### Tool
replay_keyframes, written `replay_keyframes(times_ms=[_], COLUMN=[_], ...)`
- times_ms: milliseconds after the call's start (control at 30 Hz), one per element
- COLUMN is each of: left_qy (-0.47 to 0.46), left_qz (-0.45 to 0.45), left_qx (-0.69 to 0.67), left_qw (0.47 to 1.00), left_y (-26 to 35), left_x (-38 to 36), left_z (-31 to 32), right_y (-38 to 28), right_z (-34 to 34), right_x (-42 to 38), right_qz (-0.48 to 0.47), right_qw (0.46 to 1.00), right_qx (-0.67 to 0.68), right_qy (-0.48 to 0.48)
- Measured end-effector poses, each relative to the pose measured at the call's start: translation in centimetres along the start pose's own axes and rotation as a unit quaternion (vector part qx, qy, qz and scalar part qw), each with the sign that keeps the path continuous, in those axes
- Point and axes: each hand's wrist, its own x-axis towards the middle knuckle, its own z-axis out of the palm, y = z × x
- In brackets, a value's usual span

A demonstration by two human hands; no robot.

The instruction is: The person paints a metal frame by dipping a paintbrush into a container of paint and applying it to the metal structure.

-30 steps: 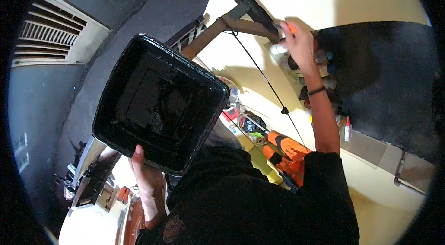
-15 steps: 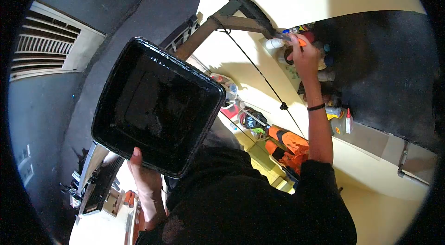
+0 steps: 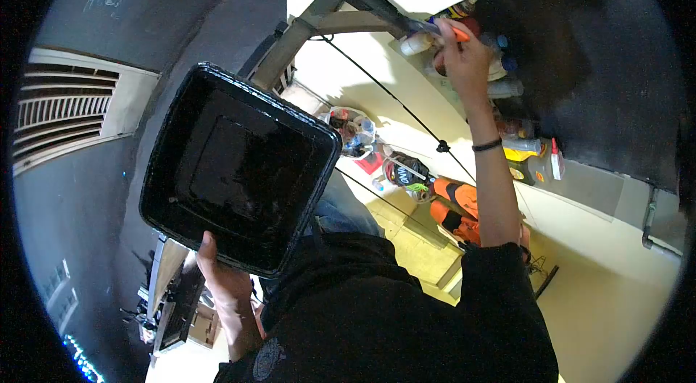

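My left hand [image 3: 223, 283] grips a square black tray [image 3: 243, 173] by its lower rim, thumb over the edge, with wet, shiny black stuff inside. At the upper right, my right hand [image 3: 464, 57] is closed round the orange handle of a paintbrush [image 3: 453, 31]. The brush's far end meets the dark beam [image 3: 377, 5] of a wooden frame; its bristles are hard to make out. A black band circles my right wrist.
Bottles [image 3: 507, 87] and jars line a shelf beside and beyond my right hand. A knotted black cord [image 3: 406, 107] slants down from the frame. Lower down are orange-and-black items [image 3: 457, 198] and a bag of bottles [image 3: 351, 129]. A louvred vent [image 3: 72, 104] is at the left.
The view has shifted, so the beam and my right hand appear higher and further left. The brush remains at the beam, and the tray stays in my left hand.
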Motion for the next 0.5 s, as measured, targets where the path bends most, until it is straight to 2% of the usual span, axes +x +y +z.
replay_keyframes(times_ms=[133, 200, 233, 300, 333, 433, 467, 500], left_qy=[-0.003, -0.029, -0.029, -0.023, -0.026, -0.016, -0.024, -0.030], left_qz=[0.032, 0.038, 0.037, 0.019, 0.018, 0.033, 0.039, 0.042], left_qx=[-0.006, 0.001, 0.001, 0.005, 0.007, 0.009, 0.008, 0.008], left_qw=[0.999, 0.999, 0.999, 1.000, 0.999, 0.999, 0.999, 0.999], left_y=[-0.4, -0.5, -0.6, -0.6, -0.8, -1.1, -1.0, -0.9], left_x=[0.1, 0.1, 0.1, -0.1, -0.1, -0.1, -0.4, -0.7], left_z=[0.1, -0.2, -0.1, 0.2, 0.1, -0.5, -0.1, 0.1], right_y=[0.3, 0.0, -0.3, -0.6, 0.4, 0.6, -0.4, -1.5], right_z=[-0.1, -1.0, -0.8, 0.0, 0.7, 0.7, -0.2, -0.6], right_x=[-0.2, -0.6, -0.4, 0.3, 0.8, 0.1, -0.3, -0.2], right_qz=[0.057, 0.131, 0.131, 0.050, 0.013, -0.005, 0.116, 0.112], right_qw=[0.998, 0.991, 0.991, 0.998, 0.998, 0.996, 0.992, 0.993], right_qx=[-0.020, -0.022, -0.023, 0.007, -0.023, -0.085, -0.035, -0.033], right_qy=[-0.025, -0.001, -0.001, 0.047, 0.054, 0.024, -0.018, -0.023])
